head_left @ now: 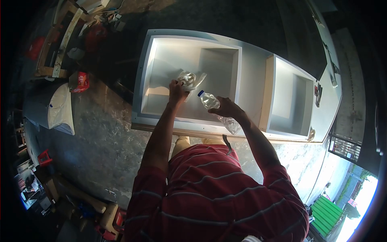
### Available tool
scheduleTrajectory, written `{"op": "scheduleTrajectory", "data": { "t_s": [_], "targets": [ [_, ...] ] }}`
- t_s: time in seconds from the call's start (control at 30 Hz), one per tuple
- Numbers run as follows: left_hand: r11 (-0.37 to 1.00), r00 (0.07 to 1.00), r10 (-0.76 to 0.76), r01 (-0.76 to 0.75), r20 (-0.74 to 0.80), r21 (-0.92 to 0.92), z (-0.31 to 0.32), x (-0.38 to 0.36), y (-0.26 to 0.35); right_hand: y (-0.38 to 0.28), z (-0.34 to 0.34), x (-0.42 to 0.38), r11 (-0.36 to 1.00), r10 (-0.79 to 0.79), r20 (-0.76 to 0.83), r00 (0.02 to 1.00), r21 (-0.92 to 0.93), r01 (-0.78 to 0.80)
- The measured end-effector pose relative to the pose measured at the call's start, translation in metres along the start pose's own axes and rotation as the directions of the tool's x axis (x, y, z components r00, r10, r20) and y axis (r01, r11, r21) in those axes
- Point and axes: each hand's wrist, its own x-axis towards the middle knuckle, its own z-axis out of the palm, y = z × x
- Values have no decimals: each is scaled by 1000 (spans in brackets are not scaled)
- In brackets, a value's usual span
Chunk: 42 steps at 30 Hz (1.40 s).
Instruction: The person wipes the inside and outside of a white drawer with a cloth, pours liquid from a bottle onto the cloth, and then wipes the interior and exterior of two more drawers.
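My left hand is closed on a crumpled whitish cloth, held over the larger white compartment of a panel-like cabinet. In my right hand is a clear plastic bottle with a blue cap, gripped round its middle. The bottle is tilted, its cap end pointing up and left toward the cloth and its base near the cabinet's front edge. The two hands are apart.
A smaller white compartment lies to the right, past a wooden strip. At left are a red packet, a pale covered object and a wooden frame. A red stool stands lower left.
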Motion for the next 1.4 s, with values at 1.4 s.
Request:
{"op": "scheduleTrajectory", "data": {
  "t_s": [1.4],
  "targets": [
    [948,881,-209,75,-424,-310,-135,-77,-65,136,-44,-75,906,363,-865,346,414,86]
  ]
}}
